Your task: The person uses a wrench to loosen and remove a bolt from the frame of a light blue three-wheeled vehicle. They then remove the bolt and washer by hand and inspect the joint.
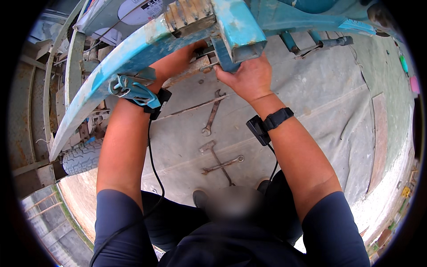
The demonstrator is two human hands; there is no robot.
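A curved blue metal frame (129, 58) with worn paint arches over my hands, and an open square tube (247, 51) projects from it toward me. Beneath that tube, my right hand (254, 80) is closed round the blue metal, thumb at its left side and fingers out of sight behind it. My left hand (178, 62) reaches under the arch beside a rusty bar (191, 69); the frame covers its fingertips, so its grip is unclear. A thin metal rod end (209, 66) shows between the hands. A blue latch-like fitting (138, 92) sits beside my left wrist.
On the grey ground sheet (311, 111) lie an open-ended wrench (213, 113), a hammer (216, 158) and a combination wrench (224, 165) crossing its handle. A tyre (82, 156) and rusty framework stand at left. A wooden plank (379, 138) lies at right. Black cables hang from both wrists.
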